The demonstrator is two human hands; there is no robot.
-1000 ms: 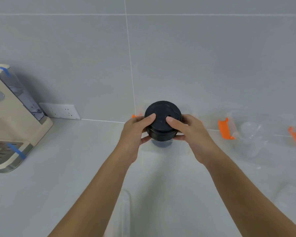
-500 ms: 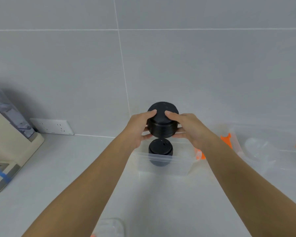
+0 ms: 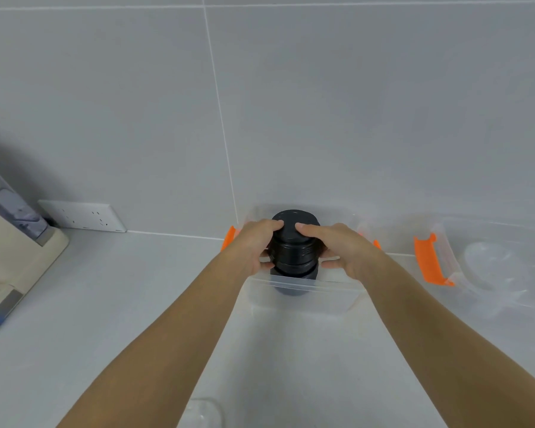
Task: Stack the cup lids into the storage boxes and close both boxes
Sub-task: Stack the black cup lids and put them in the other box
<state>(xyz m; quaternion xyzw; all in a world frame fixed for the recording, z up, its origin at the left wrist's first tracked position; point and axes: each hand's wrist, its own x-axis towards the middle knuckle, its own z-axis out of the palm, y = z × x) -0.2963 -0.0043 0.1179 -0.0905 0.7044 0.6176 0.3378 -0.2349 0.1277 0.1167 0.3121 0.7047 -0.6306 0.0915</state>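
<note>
A stack of black cup lids (image 3: 294,245) is held from both sides, my left hand (image 3: 254,245) on its left and my right hand (image 3: 343,248) on its right, thumbs on the top lid. The stack hangs inside a clear storage box (image 3: 303,296) with orange latches, against the wall. Its bottom meets another black lid stack (image 3: 291,288) standing in the box. A second clear storage box (image 3: 507,307) with an orange latch (image 3: 430,261) lies open to the right, with clear lids (image 3: 491,264) inside.
A beige machine (image 3: 16,251) stands at the far left, below a white wall socket (image 3: 84,216). A clear plastic piece (image 3: 204,412) lies at the bottom edge between my forearms. A grey tiled wall rises behind the white counter.
Both hands have lowered the black lid stack from above the box down onto the stack inside it. The camera has tilted.
</note>
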